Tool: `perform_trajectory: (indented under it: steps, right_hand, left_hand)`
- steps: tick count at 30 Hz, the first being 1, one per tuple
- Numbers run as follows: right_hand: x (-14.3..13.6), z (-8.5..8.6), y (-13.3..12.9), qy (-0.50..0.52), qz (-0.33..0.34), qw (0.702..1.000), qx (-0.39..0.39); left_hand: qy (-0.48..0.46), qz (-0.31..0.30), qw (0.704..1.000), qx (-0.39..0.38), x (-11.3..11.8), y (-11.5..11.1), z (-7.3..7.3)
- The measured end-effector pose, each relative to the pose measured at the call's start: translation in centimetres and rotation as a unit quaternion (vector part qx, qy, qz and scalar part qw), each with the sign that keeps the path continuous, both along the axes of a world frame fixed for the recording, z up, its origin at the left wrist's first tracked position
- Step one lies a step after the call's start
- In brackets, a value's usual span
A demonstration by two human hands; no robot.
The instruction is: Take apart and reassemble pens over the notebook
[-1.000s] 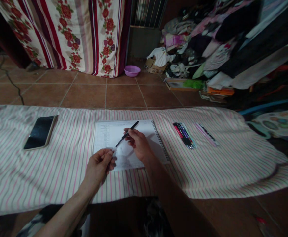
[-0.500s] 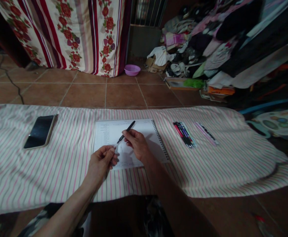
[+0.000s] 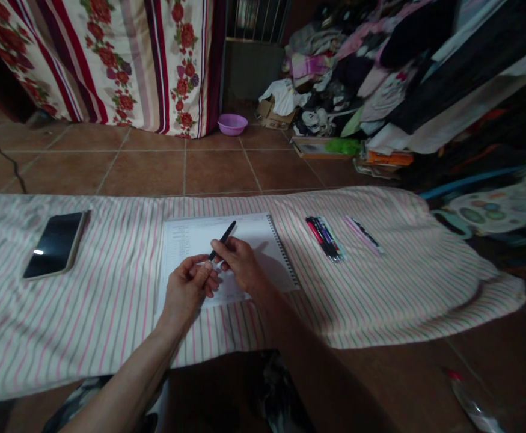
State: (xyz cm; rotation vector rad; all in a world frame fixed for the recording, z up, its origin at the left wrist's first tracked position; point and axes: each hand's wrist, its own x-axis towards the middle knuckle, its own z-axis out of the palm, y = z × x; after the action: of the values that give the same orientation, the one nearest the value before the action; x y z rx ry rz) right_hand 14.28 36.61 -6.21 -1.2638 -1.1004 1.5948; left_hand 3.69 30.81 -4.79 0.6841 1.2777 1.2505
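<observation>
A black pen (image 3: 229, 230) is held slanting between both hands above a white spiral notebook (image 3: 263, 231), its upper end pointing away to the right. My right hand (image 3: 238, 260) pinches the pen around its middle. At its lower end, my left hand (image 3: 193, 279) has thumb and fingers closed on the pen; the tip is hidden by these fingers. Printed lines show along the notebook's left side, and its spiral binding is on the right.
A phone (image 3: 56, 245) lies at the left on the striped cloth (image 3: 118, 270). Right of the notebook are several pens (image 3: 324, 239) in a bundle and a pink and black pair (image 3: 364, 234). Beyond are a purple bowl (image 3: 232, 124) and piled clothes (image 3: 308, 66).
My hands have come closer together along the pen, and the light part near its lower end is now covered. The whole view has shifted, so the surroundings appear slightly further left.
</observation>
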Motion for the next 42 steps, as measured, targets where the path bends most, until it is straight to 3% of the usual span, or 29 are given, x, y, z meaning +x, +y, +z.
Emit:
perform_trajectory:
  steps: [8,15,22,32,42]
  right_hand:
    - [0.4,0.2,-0.1,0.036,-0.008,0.999,0.011]
    - [0.9,0.8,-0.3,0.157,0.02,0.986,-0.043]
    - [1.0,0.3,0.0,0.139,0.005,0.99,-0.019]
    - [0.9,0.3,0.0,0.108,-0.006,0.994,0.002]
    - [0.7,1.2,-0.5,0.085,0.015,0.996,0.009]
  left_hand:
    - [-0.006,-0.006,1.0,0.005,0.6,0.2,-0.4]
    - [-0.045,-0.01,0.999,0.0,0.3,0.4,-0.8]
    - [-0.083,0.004,0.996,-0.011,0.2,0.3,-0.7]
    - [-0.042,0.002,0.999,0.0,0.5,0.2,-0.1]
    - [-0.061,0.008,0.998,-0.009,0.4,0.3,-0.6]
